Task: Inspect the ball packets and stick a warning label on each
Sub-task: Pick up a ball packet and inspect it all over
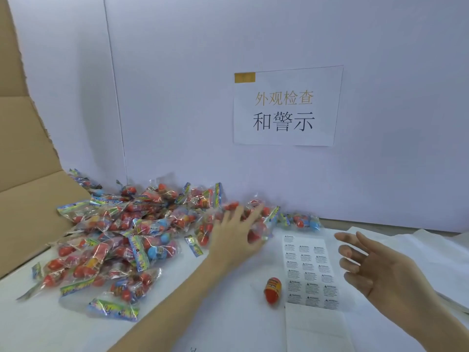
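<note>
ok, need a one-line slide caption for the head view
Left hand reaches into the ball packets; right hand hovers open beside the warning label sheet.

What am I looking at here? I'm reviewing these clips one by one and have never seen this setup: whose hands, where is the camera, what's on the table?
There is no machine: a person wears a camera on the head, looking down at their own bare hands. The left hand reaches, fingers spread, over a heap of clear plastic packets of red and blue balls. The right hand hovers open, holding nothing. On the white table lie a white sheet of printed warning labels and one loose red egg-shaped toy. A paper sign with Chinese characters hangs behind.
</note>
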{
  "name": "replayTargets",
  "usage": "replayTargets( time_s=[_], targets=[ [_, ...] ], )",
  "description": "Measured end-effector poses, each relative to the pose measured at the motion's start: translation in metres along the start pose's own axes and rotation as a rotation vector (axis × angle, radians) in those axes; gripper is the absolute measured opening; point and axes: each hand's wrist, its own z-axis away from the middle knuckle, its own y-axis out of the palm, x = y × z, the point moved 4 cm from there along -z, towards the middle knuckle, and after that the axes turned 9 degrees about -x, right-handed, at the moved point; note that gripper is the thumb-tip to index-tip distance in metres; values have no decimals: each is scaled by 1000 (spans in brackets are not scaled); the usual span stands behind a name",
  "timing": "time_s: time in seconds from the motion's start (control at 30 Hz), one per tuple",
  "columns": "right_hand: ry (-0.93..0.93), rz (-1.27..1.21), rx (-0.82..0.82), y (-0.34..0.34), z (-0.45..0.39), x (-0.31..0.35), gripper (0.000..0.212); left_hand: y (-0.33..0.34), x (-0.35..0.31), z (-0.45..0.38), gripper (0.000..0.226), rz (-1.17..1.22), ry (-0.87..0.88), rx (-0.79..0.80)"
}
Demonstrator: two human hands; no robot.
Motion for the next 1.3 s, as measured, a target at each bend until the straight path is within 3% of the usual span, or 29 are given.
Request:
replayTargets(
  time_s=[0.1, 0.23, 0.3, 0.37, 0.57, 0.7, 0.77, 0.87, 0.93, 1.03, 1.2, 1.3],
  targets=[
    [-7, -13, -14, -2, -2, 1, 31, -3, 33, -35, 74, -185, -59, -65],
    [8, -3, 14, -2, -6, -3, 33, 23, 105, -51, 104, -106, -549, 276],
    [20, 3, 20, -1, -9, -5, 33, 41, 128, -43, 116, 2, -656, 433],
    [27, 0, 24, -2, -12, -7, 32, 54, 127, -38, 114, 49, -604, 526],
    [43, 32, 32, 0, -12, -13, 29, 63, 69, -34, 90, 215, -332, 515],
    [50, 45, 4, -1, -11, -15, 29, 56, 44, -28, 67, 301, -261, 543],
    [50, 50, -17, -4, -13, -15, 27, 46, 41, -31, 57, 288, -261, 507],
    [-36, 64, -128, -15, -15, -12, 21, 23, 39, -39, 64, 256, -197, 428],
    [-206, 214, -306, -28, -19, -9, 22, 7, 36, -42, 69, 308, -197, 339],
    [-444, 690, -510, -36, -21, -7, 24, -16, 25, -41, 52, 569, -326, 145],
    [-470, 1004, -403, -28, -24, -25, 21, -42, -14, -14, 20, 704, -354, -45],
    [-531, 1052, -359, -22, -23, -30, 25, -39, -32, 4, 24, 642, -321, 63]
  ],
)
